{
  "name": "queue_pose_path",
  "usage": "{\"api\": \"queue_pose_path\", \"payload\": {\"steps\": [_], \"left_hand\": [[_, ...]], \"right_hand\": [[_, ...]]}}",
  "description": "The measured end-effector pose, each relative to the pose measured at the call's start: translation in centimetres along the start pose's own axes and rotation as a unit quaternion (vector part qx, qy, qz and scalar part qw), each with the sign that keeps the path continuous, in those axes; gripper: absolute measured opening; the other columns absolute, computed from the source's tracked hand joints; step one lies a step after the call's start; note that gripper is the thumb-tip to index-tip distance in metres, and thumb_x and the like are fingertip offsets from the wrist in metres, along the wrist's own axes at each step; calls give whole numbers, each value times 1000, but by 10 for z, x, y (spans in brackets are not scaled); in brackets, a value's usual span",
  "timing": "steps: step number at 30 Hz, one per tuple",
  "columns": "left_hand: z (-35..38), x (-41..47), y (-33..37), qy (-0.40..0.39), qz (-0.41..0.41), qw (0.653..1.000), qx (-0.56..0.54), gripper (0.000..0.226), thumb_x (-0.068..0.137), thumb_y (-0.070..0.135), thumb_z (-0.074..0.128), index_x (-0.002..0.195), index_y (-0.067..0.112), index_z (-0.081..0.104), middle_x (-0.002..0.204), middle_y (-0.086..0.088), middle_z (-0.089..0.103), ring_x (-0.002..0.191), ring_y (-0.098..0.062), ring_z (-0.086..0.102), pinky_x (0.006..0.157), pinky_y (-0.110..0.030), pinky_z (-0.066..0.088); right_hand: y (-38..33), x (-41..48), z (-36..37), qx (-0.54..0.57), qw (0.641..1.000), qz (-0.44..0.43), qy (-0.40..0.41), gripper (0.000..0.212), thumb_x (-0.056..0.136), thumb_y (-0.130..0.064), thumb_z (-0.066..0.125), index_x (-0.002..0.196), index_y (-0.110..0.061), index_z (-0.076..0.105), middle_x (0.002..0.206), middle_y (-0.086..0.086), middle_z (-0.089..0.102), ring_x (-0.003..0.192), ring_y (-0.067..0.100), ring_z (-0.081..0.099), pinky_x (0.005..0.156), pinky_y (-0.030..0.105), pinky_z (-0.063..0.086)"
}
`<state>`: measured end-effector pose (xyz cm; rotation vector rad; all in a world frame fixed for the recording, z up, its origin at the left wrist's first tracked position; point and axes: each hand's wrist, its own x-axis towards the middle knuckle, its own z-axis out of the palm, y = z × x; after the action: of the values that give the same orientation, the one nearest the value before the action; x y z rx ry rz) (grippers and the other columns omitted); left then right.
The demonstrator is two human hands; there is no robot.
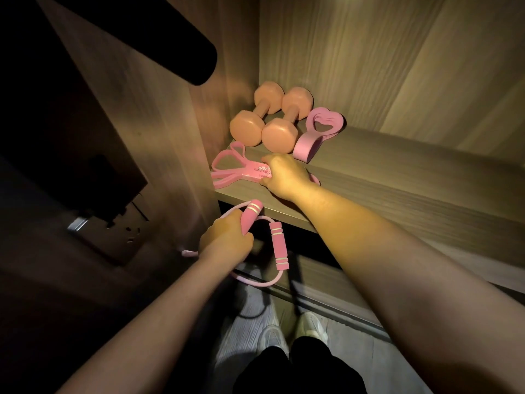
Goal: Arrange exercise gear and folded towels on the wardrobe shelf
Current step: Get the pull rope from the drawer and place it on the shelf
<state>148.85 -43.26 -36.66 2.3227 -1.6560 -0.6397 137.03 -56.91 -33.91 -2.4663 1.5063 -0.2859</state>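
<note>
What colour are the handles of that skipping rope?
Pink handles with pale bands near the ends, clearest in the head view; the left hand grips one.

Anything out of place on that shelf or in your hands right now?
The jump rope is untidy: the left hand grips one handle while the other handle dangles below the shelf edge, cord looping loose.

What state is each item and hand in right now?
Dumbbells: lying side by side on shelf, back left corner.
Heart loop: lying on shelf, right of dumbbells.
Band: on shelf front, gripped by right hand.
Rope: off shelf, one handle in left hand, other dangling.
</note>
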Motion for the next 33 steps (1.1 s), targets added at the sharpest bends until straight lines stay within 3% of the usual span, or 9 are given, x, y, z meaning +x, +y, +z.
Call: {"api": "queue_pose_path", "payload": {"steps": [8, 11, 14, 18, 27, 33], "left_hand": [[0, 0, 0, -2, -3, 1000, -4, 28, 88, 24, 52, 115, 25, 49, 90, 0, 49, 81, -26, 51, 68, -33, 40], [0, 0, -2, -1, -5, 1000, 0, 25, 87, 25, 51, 112, 25, 48, 81, 2, 47, 78, -26, 51, 67, -33, 39], [-1, -1, -2, 1, -7, 1000, 3, 22, 87, 25, 51, 109, 26, 47, 75, 5, 43, 73, -23, 49, 65, -32, 37], [-3, -4, 0, 0, -4, 1000, 5, 24, 88, 26, 52, 111, 25, 48, 86, 0, 48, 78, -25, 50, 66, -32, 38], [-3, -2, 2, -1, -11, 1000, 13, 28, 88, 27, 52, 115, 24, 48, 89, 0, 46, 81, -26, 49, 69, -33, 38], [-1, 1, 0, 0, -10, 1000, 18, 26, 89, 28, 53, 114, 24, 48, 90, -1, 47, 80, -25, 49, 67, -33, 38]], "right_hand": [[-4, 8, -5, -25, 999, -11, -29, 26, 93, -19, 63, 118, -14, 59, 114, 7, 62, 104, 30, 56, 86, 38, 43], [-3, 4, -2, -24, 999, -12, -17, 27, 93, -22, 62, 118, -13, 60, 115, 7, 59, 107, 29, 54, 87, 38, 41], [-2, 1, -4, -34, 999, -4, -25, 26, 91, -24, 64, 114, -12, 60, 114, 8, 59, 105, 30, 56, 80, 37, 41], [-4, 1, -8, -27, 999, 14, -34, 29, 89, -29, 68, 111, -12, 59, 109, 8, 61, 97, 29, 58, 73, 37, 44], [-12, 6, -6, -28, 998, 58, -22, 32, 85, -40, 70, 99, -13, 61, 90, 5, 61, 76, 23, 52, 50, 28, 28], [-15, 4, 0, -25, 997, 66, 0, 40, 86, -45, 68, 108, -11, 63, 102, 7, 60, 89, 25, 54, 67, 36, 38]]}}
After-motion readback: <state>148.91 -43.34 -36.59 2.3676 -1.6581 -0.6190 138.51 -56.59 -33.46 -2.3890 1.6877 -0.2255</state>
